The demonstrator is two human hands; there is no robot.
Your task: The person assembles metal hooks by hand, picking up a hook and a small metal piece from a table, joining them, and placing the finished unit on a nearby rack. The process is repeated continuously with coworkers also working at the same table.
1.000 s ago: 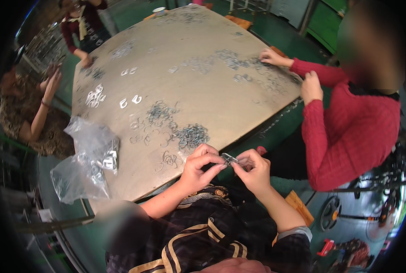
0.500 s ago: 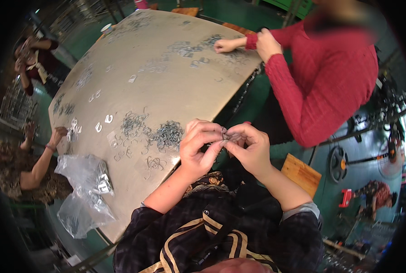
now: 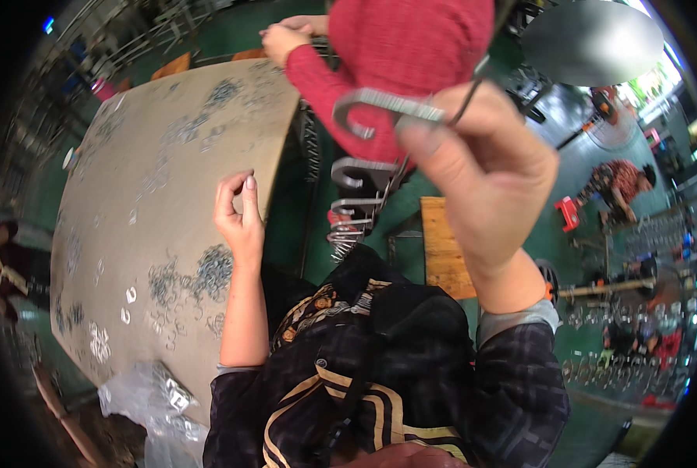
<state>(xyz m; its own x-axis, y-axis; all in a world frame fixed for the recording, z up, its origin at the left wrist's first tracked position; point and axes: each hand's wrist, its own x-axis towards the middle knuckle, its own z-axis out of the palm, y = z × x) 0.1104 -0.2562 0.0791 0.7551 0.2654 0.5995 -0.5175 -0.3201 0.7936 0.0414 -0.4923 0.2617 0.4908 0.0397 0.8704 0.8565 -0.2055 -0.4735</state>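
My right hand is raised high and close to the camera, its thumb and fingers pinching the top of a string of grey metal hooks. Several flat, curled hooks hang one below another on a thin wire, down toward my lap. Over the right edge of the table is my left hand, with its fingers curled in and the thumb close to the fingertips. Whether anything small sits in that pinch is hard to make out. A dark pile of small metal pieces lies on the table beside my left forearm.
Looser metal pieces spread left of the pile. A clear plastic bag lies at the table's near corner. A co-worker in a red sweater is ahead of me. A wooden stool stands to my right.
My hands were together at the table edge and are now apart. The right has risen up and right with the string of hooks; the left has moved left. The view has turned rightward.
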